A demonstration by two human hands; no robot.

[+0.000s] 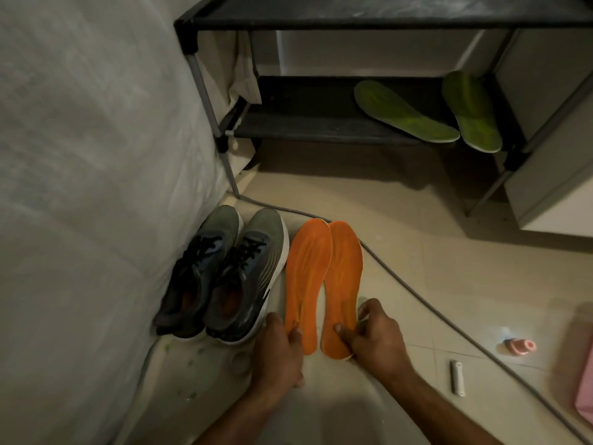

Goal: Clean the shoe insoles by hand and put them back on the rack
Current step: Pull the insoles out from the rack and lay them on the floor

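Observation:
Two orange insoles lie side by side on the pale tiled floor in front of me, toes pointing away. My left hand (279,351) grips the heel of the left orange insole (306,277). My right hand (375,335) pinches the heel of the right orange insole (343,281). Ahead stands the black shoe rack (321,123). Two green insoles rest on the right part of its lower shelf: one (404,112) lies flat, the other (470,112) leans beside it.
A pair of grey sneakers (224,277) sits left of the orange insoles, against a white covered wall. A grey cable (417,293) runs across the floor. A small white stick (457,377), a pink-orange bottle (519,345) and something pink (584,390) lie at the right.

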